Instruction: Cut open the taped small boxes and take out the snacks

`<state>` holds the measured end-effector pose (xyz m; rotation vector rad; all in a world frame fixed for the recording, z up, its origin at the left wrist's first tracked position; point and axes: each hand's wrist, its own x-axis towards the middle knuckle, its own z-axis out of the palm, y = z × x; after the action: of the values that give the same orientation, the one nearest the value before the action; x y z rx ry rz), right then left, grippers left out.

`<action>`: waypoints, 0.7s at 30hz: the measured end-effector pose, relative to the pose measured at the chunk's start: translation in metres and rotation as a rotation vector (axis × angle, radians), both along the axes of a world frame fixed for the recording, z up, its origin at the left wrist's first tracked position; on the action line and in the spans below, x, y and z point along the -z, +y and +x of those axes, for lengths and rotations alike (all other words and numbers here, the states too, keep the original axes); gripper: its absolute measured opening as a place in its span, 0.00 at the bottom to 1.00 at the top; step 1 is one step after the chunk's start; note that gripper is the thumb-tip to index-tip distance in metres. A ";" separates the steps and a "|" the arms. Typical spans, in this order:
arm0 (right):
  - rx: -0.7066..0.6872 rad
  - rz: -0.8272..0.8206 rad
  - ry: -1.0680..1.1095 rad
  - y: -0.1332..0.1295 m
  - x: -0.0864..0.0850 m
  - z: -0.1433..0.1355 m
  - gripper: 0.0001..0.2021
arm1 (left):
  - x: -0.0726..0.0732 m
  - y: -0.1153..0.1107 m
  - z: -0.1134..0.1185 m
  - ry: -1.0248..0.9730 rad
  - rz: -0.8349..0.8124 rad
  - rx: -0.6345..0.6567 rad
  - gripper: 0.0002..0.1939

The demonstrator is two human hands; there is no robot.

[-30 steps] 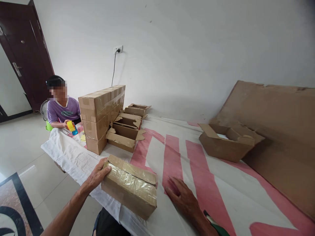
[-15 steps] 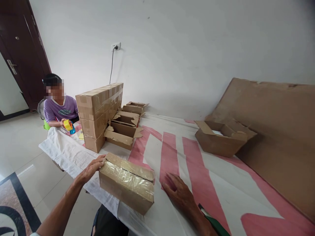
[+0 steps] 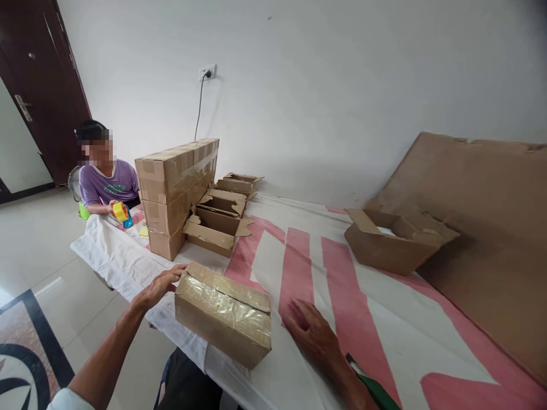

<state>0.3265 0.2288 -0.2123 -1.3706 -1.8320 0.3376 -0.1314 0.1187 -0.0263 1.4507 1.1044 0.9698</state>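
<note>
A closed cardboard box with shiny tape along its top lies near the table's front edge. My left hand rests against the box's left end, its fingers stretched at the upper corner. To the right of the box, my right hand is on the cloth with its fingers spread, holding nothing and apart from the box. A green tape dispenser, as it seems, is partly hidden by my right forearm.
Stacked closed boxes stand at the left, with several open boxes behind. Another open box sits at the right before a large cardboard sheet. A person at the far left holds a yellow-and-blue tape dispenser.
The view has shifted slightly, so the scene sits a little differently in the frame. Both hands and the taped box keep nearly the same places relative to each other.
</note>
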 end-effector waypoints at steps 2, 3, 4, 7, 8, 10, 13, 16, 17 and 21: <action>0.018 -0.016 -0.008 0.000 0.003 0.002 0.28 | -0.004 -0.001 0.003 -0.007 0.031 0.015 0.21; 0.027 -0.026 -0.012 0.000 0.005 0.003 0.28 | -0.006 -0.001 0.004 0.000 0.051 0.018 0.19; 0.032 -0.034 -0.014 0.001 0.006 0.004 0.29 | -0.008 -0.002 0.006 0.009 0.068 0.019 0.18; 0.023 -0.053 -0.020 0.003 0.008 0.006 0.29 | -0.014 -0.006 0.012 0.003 0.083 0.000 0.16; 0.016 -0.057 -0.023 0.003 0.008 0.006 0.30 | -0.015 -0.007 0.013 -0.005 0.086 -0.007 0.17; 0.012 -0.060 -0.026 0.003 0.007 0.007 0.30 | -0.016 -0.009 0.015 -0.013 0.084 -0.011 0.19; 0.017 -0.054 -0.024 0.003 0.006 0.007 0.30 | -0.014 -0.008 0.015 -0.013 0.078 -0.015 0.19; 0.009 -0.047 -0.015 0.003 0.005 0.007 0.30 | -0.013 -0.007 0.015 -0.009 0.079 -0.015 0.17; 0.008 -0.047 -0.012 0.003 0.005 0.007 0.30 | -0.013 -0.007 0.015 -0.006 0.080 -0.014 0.16; 0.019 -0.035 -0.002 0.001 0.000 0.004 0.29 | -0.015 -0.008 0.015 -0.003 0.084 -0.019 0.16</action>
<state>0.3307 0.2297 -0.2126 -1.4123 -1.8208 0.3603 -0.1162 0.1108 -0.0111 1.5080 1.0888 1.0419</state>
